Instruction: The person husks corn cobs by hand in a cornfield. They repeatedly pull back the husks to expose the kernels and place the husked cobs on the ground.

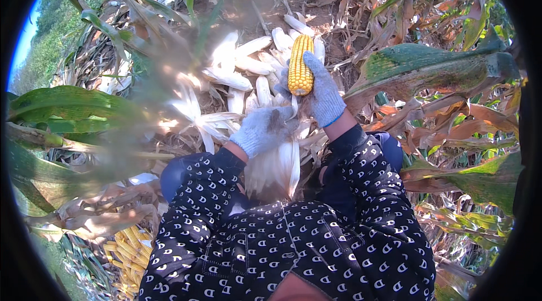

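My right hand [325,89], in a pale knitted work glove, is closed around a bare yellow ear of corn [301,66], its blunt butt end facing me. Just below it, my left hand [266,129] wears a matching glove, soiled brown, and grips pale dry corn husk [277,170] that hangs toward my lap. A thin husk strip [294,107] runs up from the left hand to near the ear's butt. The left fingertips are partly hidden by husk and blur. Beyond both hands lies a pile of ears in whitish husks [250,64].
Husked yellow ears [129,254] are heaped at lower left. A broad green corn leaf [432,68] reaches in from the right, another leaf [67,106] from the left. A blurred leaf [165,60] hangs close to the camera. Bare soil [254,5] shows beyond the pile.
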{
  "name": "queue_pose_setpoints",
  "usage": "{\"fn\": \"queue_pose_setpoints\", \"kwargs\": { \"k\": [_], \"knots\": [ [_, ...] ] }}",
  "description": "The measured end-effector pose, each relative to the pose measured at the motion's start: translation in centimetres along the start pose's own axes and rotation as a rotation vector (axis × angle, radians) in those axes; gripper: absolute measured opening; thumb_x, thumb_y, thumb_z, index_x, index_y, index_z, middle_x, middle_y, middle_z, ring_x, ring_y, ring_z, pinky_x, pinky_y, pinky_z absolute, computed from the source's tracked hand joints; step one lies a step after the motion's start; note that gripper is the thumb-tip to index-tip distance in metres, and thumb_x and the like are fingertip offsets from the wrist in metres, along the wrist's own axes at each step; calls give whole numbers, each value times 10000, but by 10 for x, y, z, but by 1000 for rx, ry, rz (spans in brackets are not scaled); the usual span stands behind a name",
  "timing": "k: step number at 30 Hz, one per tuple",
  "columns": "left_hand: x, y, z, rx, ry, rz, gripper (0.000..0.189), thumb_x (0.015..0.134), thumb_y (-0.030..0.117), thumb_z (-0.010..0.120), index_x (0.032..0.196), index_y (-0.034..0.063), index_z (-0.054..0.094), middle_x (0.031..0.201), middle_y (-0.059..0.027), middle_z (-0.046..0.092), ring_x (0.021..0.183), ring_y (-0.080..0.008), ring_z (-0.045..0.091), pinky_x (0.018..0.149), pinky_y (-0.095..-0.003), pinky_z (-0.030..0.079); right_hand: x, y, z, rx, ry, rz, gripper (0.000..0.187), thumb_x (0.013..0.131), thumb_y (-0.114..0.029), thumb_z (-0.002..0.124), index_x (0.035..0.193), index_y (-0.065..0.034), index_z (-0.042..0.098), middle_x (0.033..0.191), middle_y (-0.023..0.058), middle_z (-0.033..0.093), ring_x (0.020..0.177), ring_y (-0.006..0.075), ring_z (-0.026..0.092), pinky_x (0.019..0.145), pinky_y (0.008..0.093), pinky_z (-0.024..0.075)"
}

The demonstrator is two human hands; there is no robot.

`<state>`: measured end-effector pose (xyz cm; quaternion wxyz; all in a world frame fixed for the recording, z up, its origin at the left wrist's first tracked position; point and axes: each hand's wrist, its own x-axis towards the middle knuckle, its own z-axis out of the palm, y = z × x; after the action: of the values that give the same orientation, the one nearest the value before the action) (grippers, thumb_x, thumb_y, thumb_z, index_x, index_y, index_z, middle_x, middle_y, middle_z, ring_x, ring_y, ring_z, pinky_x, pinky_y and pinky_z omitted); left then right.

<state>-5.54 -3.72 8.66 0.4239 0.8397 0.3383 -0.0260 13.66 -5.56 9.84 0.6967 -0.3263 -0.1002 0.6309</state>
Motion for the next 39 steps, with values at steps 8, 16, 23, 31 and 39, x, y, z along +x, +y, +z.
{"fn": "queue_pose_setpoints", "kwargs": {
  "k": [8,16,23,31,39],
  "knots": [
    [3,4,-2,117,-34,66,540,920,535,643,1277,130,623,1130,-210,701,1049,-376,682,910,-444,531,4,8,-20,-350,3,-24,455,958,-234,709,1337,-53,535,1017,53,668,828,177,689,697,325,599],
    [-16,-9,-40,138,60,-1,548,894,531,641,1268,132,667,1119,-229,704,1058,-391,676,927,-457,527,21,42,-29,-69,132,186,377,992,-253,663,1315,-70,594,1122,78,704,938,210,706,764,341,597],
    [-9,-23,-46,12,635,22,647,942,470,666,1387,13,559,1398,-200,587,1288,-364,564,1099,-416,435,14,-9,20,-599,-310,-257,816,971,-204,692,1608,-27,213,1595,163,368,1460,260,384,1193,377,331],
    [-9,-38,-57,-111,684,118,504,948,307,712,1336,12,582,1329,-162,597,1231,-311,591,1025,-387,481,-9,65,-8,-897,-355,-82,909,912,-339,753,1583,28,261,1537,211,451,1406,244,441,1161,327,356],
    [-14,-43,-91,14,855,141,531,970,305,698,1370,-13,557,1332,-166,611,1207,-261,606,1045,-378,476,52,-2,-122,174,517,-114,300,958,-137,667,1239,-39,626,1113,92,683,985,211,658,804,374,572]
  ]
}}
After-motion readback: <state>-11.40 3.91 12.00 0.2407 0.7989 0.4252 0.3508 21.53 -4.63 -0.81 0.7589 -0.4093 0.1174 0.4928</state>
